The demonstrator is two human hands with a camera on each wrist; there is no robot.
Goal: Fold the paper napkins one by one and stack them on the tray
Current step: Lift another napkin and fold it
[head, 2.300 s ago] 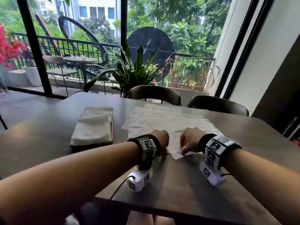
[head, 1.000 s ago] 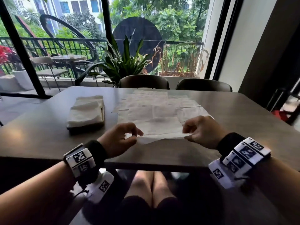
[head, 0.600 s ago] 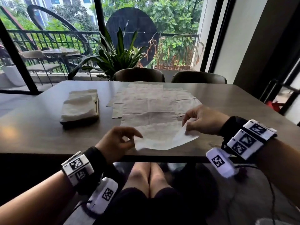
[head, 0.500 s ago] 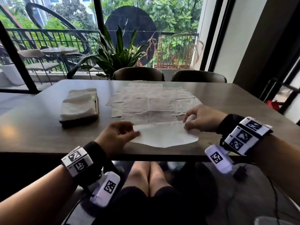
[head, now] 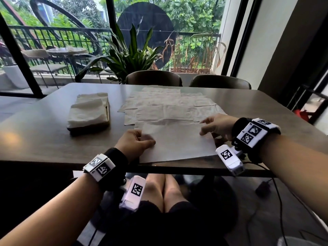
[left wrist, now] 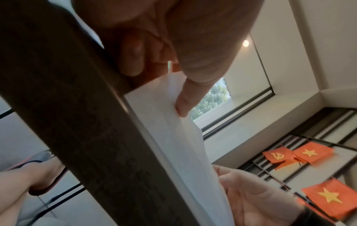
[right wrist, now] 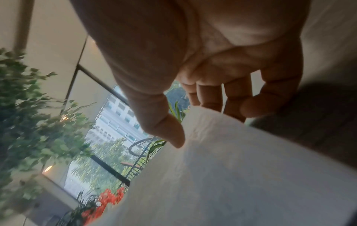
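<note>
A white paper napkin (head: 177,142) lies flat at the near table edge. My left hand (head: 150,141) pinches its left edge, thumb on top; in the left wrist view the thumb (left wrist: 183,104) presses the napkin (left wrist: 173,134) and the other fingers curl beneath. My right hand (head: 202,127) holds the far right corner; in the right wrist view the napkin (right wrist: 231,168) rises between thumb (right wrist: 173,134) and fingers. The tray (head: 88,126) at the left carries a stack of folded napkins (head: 88,110). Several unfolded napkins (head: 168,105) lie spread behind my hands.
Two dark chairs (head: 154,77) stand at the table's far side, with a potted plant (head: 127,54) and a glass wall behind them. The wooden table (head: 44,135) shows bare surface left of the tray and at the right. My knees are under the near edge.
Both hands lifted one napkin off the spread, drew it toward the near edge and laid it down flat. The view tilted downward meanwhile.
</note>
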